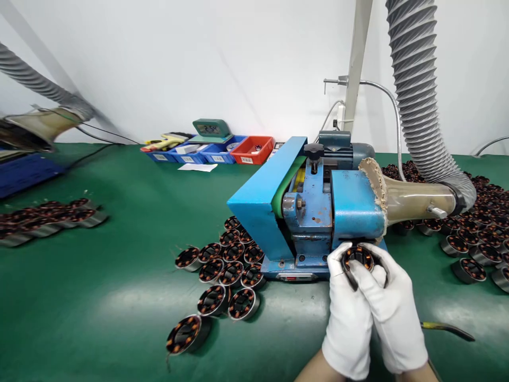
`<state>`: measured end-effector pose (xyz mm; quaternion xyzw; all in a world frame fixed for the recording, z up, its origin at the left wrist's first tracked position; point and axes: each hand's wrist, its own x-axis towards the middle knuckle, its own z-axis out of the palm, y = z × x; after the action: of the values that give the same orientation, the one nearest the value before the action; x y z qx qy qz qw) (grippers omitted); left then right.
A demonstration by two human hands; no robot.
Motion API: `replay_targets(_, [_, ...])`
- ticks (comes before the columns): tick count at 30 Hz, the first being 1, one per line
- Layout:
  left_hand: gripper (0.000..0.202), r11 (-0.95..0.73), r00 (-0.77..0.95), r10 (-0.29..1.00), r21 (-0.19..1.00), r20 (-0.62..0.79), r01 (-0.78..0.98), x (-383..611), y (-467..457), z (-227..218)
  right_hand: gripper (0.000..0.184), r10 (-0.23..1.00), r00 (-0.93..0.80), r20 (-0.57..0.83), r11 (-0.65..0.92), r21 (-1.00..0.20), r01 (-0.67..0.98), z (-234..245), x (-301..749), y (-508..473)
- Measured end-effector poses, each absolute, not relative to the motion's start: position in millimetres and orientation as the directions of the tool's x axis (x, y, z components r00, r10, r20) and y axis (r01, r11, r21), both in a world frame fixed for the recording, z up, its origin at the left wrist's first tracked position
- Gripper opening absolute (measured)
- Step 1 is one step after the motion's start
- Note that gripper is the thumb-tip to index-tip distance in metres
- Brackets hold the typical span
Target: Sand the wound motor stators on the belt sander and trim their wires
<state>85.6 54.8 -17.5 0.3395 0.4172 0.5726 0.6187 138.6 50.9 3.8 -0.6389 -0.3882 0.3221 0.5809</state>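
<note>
Both my hands wear white gloves and hold one motor stator point(360, 257), a round ring with copper windings and a dark core. My left hand point(349, 313) grips its left side, fingers curled round the rim. On the other side, my right hand point(392, 302) closes on the ring, its thumb lying across the front. The stator is right at the lower front of a blue belt grinding machine point(353, 204), below its rounded hood. Whether it touches the machine I cannot tell. The far side of the ring is hidden.
Several stators point(233, 273) stand left of the machine, more point(473, 246) at right, and a blurred row point(47, 220) far left. A grey extraction hose point(415, 90) joins the hood. Blue bins point(217, 154), a red bin point(252, 150) and a clock point(210, 129) line the wall.
</note>
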Motion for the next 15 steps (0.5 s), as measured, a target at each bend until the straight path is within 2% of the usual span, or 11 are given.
replay_targets(11, [0.045,0.095,0.006,0.995,0.949,-0.098,-0.301,83.8,46.1,-13.1,0.029,0.888,0.457,0.048,-0.006,-0.993,0.116,7.7,142.2,38.6])
replay_targets(13, [0.048,0.123,0.062,0.992,0.952,-0.110,-0.281,70.3,35.1,-15.2,0.032,0.903,0.429,0.011,-0.030,-0.996,0.088,3.9,143.1,23.8])
replay_targets(15, [0.054,0.076,0.131,0.990,0.968,-0.046,-0.237,51.5,25.6,-14.3,0.035,0.930,0.368,0.002,-0.020,-0.998,0.055,0.6,146.3,6.7])
